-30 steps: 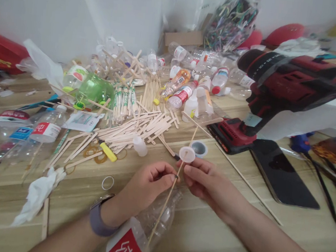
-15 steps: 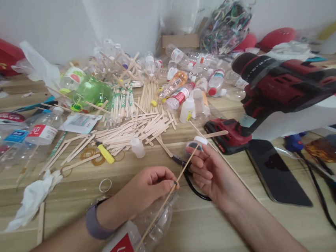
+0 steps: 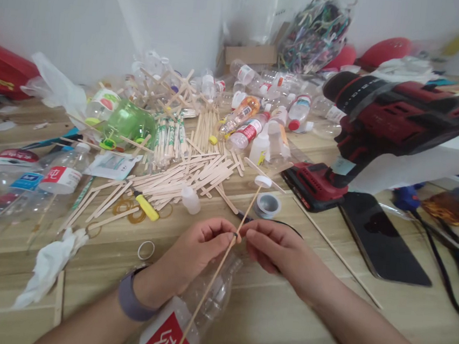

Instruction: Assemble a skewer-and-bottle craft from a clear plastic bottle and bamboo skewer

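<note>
My left hand [image 3: 200,250] is closed, with thumb and forefinger pinching a thin wooden stick [image 3: 206,295] at a small dark band on it. The stick slants over a clear plastic bottle [image 3: 170,331] with a red label, which lies below my hands with its neck pointing away. A white cap [image 3: 262,181] shows at the stick's upper end. My right hand [image 3: 277,247] is beside the left, its thumb and forefinger drawn together close to the band. What those fingertips hold, if anything, is too small to make out.
A red and black cordless drill [image 3: 381,116] stands to the right, beside a black phone [image 3: 383,238]. Near the cap is a grey roll [image 3: 268,205]. Flat wooden sticks [image 3: 189,173] and several bottles [image 3: 249,130] cover the back. A yellow-handled tool [image 3: 147,207] lies left.
My right hand has come down and left from the stick's upper end to beside my left hand. The grey roll behind it is now uncovered. My left hand keeps its pinch.
</note>
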A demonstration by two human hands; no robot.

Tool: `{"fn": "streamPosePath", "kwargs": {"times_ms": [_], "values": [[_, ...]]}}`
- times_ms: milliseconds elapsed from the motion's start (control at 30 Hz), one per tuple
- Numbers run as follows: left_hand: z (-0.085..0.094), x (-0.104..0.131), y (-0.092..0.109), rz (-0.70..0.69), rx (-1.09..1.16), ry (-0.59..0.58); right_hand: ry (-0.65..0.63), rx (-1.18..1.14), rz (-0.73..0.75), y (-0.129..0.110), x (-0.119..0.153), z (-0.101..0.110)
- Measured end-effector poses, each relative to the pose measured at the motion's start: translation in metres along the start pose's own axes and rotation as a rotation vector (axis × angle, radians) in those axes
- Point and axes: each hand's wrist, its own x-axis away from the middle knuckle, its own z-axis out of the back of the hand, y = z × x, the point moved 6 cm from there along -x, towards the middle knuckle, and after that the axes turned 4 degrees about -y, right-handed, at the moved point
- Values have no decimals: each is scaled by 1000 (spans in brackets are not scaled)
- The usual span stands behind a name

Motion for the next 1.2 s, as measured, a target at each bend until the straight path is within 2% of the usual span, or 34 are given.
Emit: {"fn": "streamPosePath", "kwargs": {"times_ms": [100,200,400,600,733,867,1033,1200], "values": [[1,0,0,-21,50,9,-62,232,23,0,1,-6],[3,-1,-2,-36,90,15,-113,355,69,-2,1,-12],[5,-1,0,-45,97,65,-149,450,120,1,3,-16],[2,-1,5,-39,129,29,-221,490,98,4,5,-20],[1,0,6,-55,206,13,-221,535,101,4,3,-17],[-1,2,4,1,260,-8,-223,550,75,7,1,-14],[2,0,4,-10,243,38,-133,585,90,4,-3,-6],[1,-4,0,-33,203,32,116,544,175,-18,-4,13]]}}
